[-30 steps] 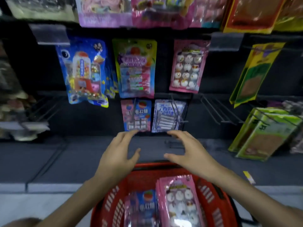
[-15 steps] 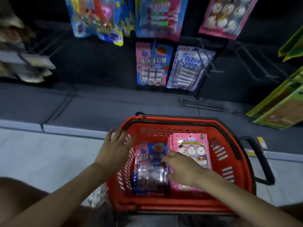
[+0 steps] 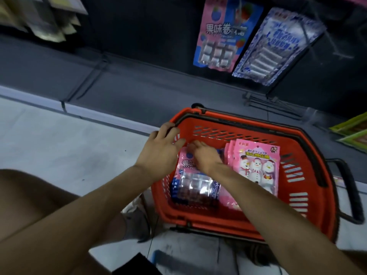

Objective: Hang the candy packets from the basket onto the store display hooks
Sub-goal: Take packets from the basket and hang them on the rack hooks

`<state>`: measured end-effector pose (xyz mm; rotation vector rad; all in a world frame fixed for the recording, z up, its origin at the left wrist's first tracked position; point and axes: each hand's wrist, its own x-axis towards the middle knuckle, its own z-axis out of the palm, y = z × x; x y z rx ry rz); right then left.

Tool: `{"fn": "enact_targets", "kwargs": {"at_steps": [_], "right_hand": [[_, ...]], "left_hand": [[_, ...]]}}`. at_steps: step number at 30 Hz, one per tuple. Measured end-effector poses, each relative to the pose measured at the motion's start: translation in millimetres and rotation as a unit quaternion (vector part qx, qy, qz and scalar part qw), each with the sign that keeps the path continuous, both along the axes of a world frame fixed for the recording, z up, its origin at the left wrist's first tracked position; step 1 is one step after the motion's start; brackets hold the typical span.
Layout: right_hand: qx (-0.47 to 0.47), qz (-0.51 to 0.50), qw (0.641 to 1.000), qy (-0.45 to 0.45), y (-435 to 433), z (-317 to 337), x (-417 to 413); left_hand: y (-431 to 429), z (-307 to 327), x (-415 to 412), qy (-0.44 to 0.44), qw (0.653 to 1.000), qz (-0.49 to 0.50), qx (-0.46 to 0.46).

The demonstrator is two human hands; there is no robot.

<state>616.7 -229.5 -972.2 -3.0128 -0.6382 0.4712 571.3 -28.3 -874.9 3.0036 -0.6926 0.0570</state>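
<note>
Now my right hand (image 3: 204, 157) lies on the packet's (image 3: 190, 185) top edge in the basket (image 3: 198, 217); pinching or not, I cannot tell. My left hand (image 3: 158, 151) rests flat-fingered on the rim, just beside it.

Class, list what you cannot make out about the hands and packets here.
Head view: the right hand hides its fingertips, so its grip on the blue-pink packet is unclear.
Head view: the top edge cuts off the top of the hanging packet.
Head view: the snowman packet hides those beneath.
</note>
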Motion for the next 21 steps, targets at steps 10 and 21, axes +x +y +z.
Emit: {"fn": "enact_targets", "kwargs": {"at_steps": [10,21], "right_hand": [[-0.036,-0.053,0.998,0.019,41.8,-12.4,4.0],[0.019,-0.064,0.997,-0.042,16.0,30.6,-19.3]], "left_hand": [[-1.8,0.8,0.3,0.015,1.000,0.014,-0.012],[-0.3,2.8,0.0,0.016,0.999,0.014,-0.025]]}}
